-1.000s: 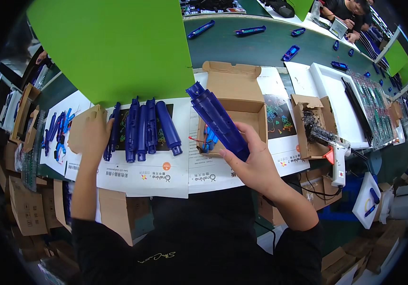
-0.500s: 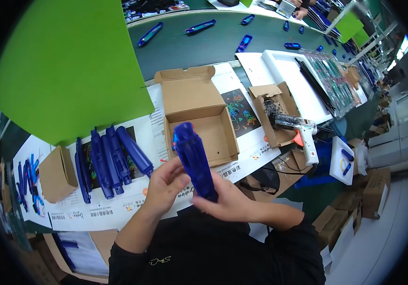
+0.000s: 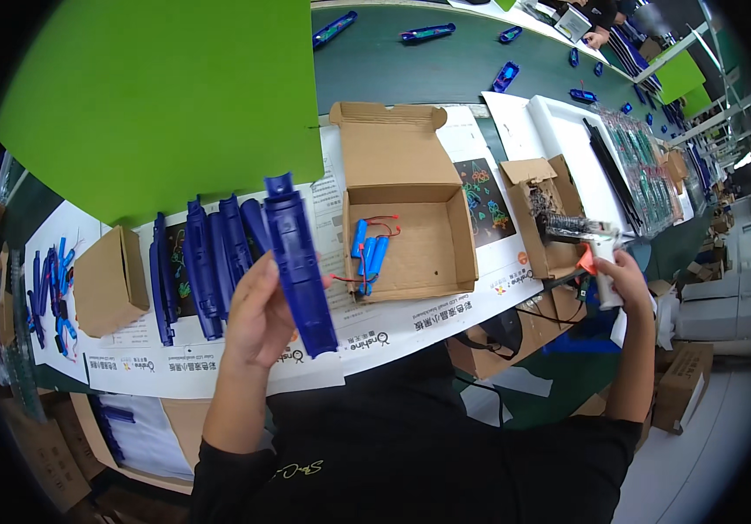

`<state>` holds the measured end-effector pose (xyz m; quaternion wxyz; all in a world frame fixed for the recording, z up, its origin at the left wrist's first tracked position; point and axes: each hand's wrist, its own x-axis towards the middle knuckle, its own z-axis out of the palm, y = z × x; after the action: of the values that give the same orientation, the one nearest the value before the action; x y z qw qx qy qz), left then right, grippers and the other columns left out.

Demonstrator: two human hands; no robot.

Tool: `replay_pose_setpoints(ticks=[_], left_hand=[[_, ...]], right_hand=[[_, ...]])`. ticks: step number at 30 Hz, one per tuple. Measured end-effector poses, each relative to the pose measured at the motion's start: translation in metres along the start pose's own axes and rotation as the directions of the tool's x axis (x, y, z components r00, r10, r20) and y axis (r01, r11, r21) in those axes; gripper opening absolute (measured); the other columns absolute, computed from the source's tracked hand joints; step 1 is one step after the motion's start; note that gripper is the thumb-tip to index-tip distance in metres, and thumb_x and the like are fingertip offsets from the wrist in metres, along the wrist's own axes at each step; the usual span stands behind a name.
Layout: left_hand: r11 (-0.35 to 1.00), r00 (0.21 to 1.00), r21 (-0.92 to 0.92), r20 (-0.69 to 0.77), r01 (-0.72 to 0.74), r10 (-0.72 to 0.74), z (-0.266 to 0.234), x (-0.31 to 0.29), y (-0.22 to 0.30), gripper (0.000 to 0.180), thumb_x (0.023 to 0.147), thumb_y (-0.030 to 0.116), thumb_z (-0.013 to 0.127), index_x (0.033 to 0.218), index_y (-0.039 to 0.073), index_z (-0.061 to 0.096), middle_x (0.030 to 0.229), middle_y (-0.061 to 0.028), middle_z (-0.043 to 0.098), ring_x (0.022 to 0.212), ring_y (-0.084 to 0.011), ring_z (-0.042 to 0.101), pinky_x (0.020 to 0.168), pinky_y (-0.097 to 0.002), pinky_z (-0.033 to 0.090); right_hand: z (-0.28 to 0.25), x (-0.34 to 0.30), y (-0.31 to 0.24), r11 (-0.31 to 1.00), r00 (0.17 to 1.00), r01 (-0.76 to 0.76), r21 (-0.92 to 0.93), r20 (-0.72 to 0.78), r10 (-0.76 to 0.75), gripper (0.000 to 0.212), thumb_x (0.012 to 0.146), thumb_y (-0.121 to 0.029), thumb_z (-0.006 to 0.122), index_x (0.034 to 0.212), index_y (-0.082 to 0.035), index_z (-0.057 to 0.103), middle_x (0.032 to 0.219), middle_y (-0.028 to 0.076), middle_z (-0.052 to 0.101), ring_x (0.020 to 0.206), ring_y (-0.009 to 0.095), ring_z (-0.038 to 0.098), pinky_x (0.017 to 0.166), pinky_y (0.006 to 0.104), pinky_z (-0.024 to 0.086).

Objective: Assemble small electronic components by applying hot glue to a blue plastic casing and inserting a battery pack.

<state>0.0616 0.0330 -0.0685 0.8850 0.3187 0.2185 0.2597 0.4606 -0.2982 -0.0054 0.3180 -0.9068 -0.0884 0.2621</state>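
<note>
My left hand point(image 3: 257, 319) grips a dark blue plastic shell point(image 3: 297, 266), held upright with its hollow inner side showing. At the right, my right hand point(image 3: 627, 281) is wrapped round the white handle of a glue gun point(image 3: 601, 253) with an orange trigger. The gun's front end rests at a small, dirty cardboard box point(image 3: 567, 255). Between my hands stands an open cardboard box point(image 3: 432, 284) holding several light blue battery cells point(image 3: 373, 258) with red leads. Several more blue shells point(image 3: 207, 279) lie side by side left of my left hand.
A tall green panel point(image 3: 166, 105) rises at the left beside a closed cardboard box point(image 3: 111, 281). Across the back, a dark green belt point(image 3: 375, 65) carries several blue parts. A white foam tray point(image 3: 559, 131) stands at the far right; a person's hand point(image 3: 598, 39) shows beyond.
My right hand has let go of the blue shell and moved right onto the glue gun's handle. My left hand has shifted left, turning the shell's hollow side into view.
</note>
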Motion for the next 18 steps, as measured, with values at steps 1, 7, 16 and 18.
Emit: replay_pose_setpoints(ticks=[1, 7, 16, 18], left_hand=[[1.0, 0.999, -0.002, -0.04, 0.011, -0.011, -0.001, -0.002, 0.003, 0.037, 0.097, 0.028, 0.04, 0.12, 0.001, 0.048, 0.115, -0.015, 0.057, 0.093, -0.0248, 0.064, 0.07, -0.0401, 0.058], [1.0, 0.999, 0.003, -0.049, 0.017, -0.016, -0.003, -0.003, 0.001, 0.038, 0.096, 0.025, 0.044, 0.123, -0.002, 0.046, 0.112, -0.0142, 0.059, 0.096, -0.0254, 0.063, 0.076, -0.0352, 0.056], [0.996, 0.995, -0.04, -0.057, 0.076, -0.078, -0.005, -0.005, -0.006, 0.034, 0.095, 0.026, 0.043, 0.119, 0.002, 0.05, 0.112, -0.0148, 0.059, 0.095, -0.025, 0.062, 0.073, -0.0394, 0.054], [0.991, 0.992, -0.078, -0.051, 0.109, -0.114, 0.007, -0.003, -0.005, 0.035, 0.095, 0.025, 0.044, 0.12, 0.002, 0.05, 0.113, -0.0146, 0.059, 0.096, -0.0246, 0.062, 0.077, -0.0389, 0.053]], right_hand=[[-0.004, -0.005, -0.004, 0.994, 0.997, 0.08, 0.077, -0.028, -0.078, 0.035, 0.077, -0.014, 0.067, 0.103, 0.001, 0.05, 0.078, 0.006, 0.059, 0.059, 0.01, 0.057, 0.047, 0.0264, 0.047], [0.003, -0.027, -0.034, 0.997, 0.992, 0.057, -0.058, 0.116, -0.05, 0.044, 0.072, -0.004, 0.06, 0.114, -0.002, 0.048, 0.076, 0.007, 0.058, 0.056, 0.013, 0.057, 0.047, 0.0273, 0.046], [-0.064, -0.055, 0.001, 0.977, 0.952, 0.213, 0.01, -0.228, -0.205, 0.037, 0.07, -0.004, 0.063, 0.106, 0.003, 0.058, 0.097, 0.008, 0.063, 0.085, 0.015, 0.059, 0.074, 0.028, 0.046], [-0.041, -0.088, -0.034, 0.903, 0.872, 0.406, 0.142, -0.357, -0.336, 0.053, 0.061, -0.003, 0.053, 0.114, 0.005, 0.055, 0.101, 0.009, 0.061, 0.094, 0.018, 0.056, 0.088, 0.0279, 0.04]])
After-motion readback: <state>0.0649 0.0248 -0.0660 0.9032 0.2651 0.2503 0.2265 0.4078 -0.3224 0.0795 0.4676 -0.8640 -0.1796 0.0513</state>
